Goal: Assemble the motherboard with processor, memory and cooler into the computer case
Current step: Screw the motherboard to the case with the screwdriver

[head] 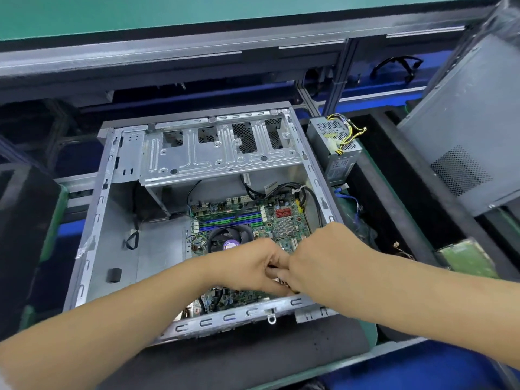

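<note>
Both forearms reach in over the near rim of the computer case [253,312], and the two hands meet knuckle to knuckle just past it. The left hand [253,264] has its fingers curled inward, and the right hand [323,257] curls the same way against it. Something small and dark shows in the pinch between them, but what it is cannot be told, nor which hand really holds it.

The motherboard [284,220] lies flat on the case floor directly beneath that joined grip, its near edge tucked under the rim and its surface running away from the hands. Any coming move is therefore probably straight down, with neither hand nearer than the other.

Just beyond the left knuckles sits the cooler [229,239], half covered by the hand. Farther off, the memory slots [230,219] run crosswise to the arms. Past those stands the drive cage [219,153], and out beyond the right hand, outside the case wall, rests a power supply [333,147].
</note>
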`<state>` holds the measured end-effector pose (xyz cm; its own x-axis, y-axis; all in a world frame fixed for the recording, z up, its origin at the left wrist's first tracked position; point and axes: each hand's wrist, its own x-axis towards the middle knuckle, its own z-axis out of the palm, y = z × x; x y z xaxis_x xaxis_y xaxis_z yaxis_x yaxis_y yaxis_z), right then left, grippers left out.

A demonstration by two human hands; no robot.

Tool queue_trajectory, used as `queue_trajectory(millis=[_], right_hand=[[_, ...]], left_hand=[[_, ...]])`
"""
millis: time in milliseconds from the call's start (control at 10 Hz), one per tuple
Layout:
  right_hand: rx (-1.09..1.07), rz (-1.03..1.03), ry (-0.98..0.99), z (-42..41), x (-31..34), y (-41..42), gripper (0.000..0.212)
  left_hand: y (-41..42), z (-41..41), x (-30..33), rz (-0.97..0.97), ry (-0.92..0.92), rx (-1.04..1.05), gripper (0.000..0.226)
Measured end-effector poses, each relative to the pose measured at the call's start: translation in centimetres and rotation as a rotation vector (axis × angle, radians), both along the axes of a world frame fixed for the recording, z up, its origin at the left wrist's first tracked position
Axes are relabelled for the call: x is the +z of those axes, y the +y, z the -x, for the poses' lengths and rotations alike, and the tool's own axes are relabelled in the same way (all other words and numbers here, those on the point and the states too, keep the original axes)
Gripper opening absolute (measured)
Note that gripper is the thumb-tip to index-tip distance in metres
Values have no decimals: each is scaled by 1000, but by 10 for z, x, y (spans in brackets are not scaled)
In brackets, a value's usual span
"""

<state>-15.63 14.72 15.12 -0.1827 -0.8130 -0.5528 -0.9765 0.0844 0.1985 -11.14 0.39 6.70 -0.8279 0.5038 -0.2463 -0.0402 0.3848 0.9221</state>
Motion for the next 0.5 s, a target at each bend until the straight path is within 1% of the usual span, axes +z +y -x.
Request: queue_trajectory(millis=[100,200,300,400,500], right_hand=[[-68,16,17,0,8,-4,25],[-75,-23,-135,10,6,-7,30],[-177,-83,-298,14,5,-9,7],[-221,-21,-351,18,-1,-6,35],[-216,79,-355,25,3,-6,25]], left_hand=[[3,2,-1,0,60,27,41],[1,4,-1,-56,13,-6,50],[-2,4,-5,-54,-47,-58,26],[-2,6,-11,-24,-46,-55,30],[-5,10,-4,-21,-7,33,17]])
